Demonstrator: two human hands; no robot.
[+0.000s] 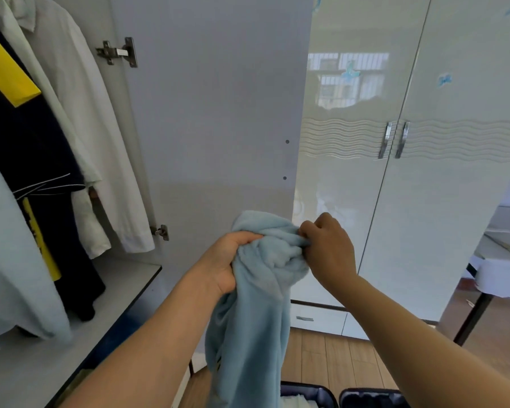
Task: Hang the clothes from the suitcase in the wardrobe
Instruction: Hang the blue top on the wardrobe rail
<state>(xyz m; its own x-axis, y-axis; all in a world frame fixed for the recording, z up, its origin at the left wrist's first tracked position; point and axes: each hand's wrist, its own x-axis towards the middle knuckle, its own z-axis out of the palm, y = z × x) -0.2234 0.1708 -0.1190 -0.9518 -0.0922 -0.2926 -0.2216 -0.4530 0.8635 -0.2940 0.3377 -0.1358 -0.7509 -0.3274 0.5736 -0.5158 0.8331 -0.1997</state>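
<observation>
Both hands meet at the bunched top of a light blue fleece garment [256,304]. The left hand [228,260] grips the gathered cloth in its fist; the right hand [329,248] pinches a fold just beside it. The garment hangs down between the forearms, in front of the open wardrobe door [212,113], above the suitcase [309,393] at the bottom edge.

Both hands [227,260] [329,248] on blue garment [248,334]
</observation>
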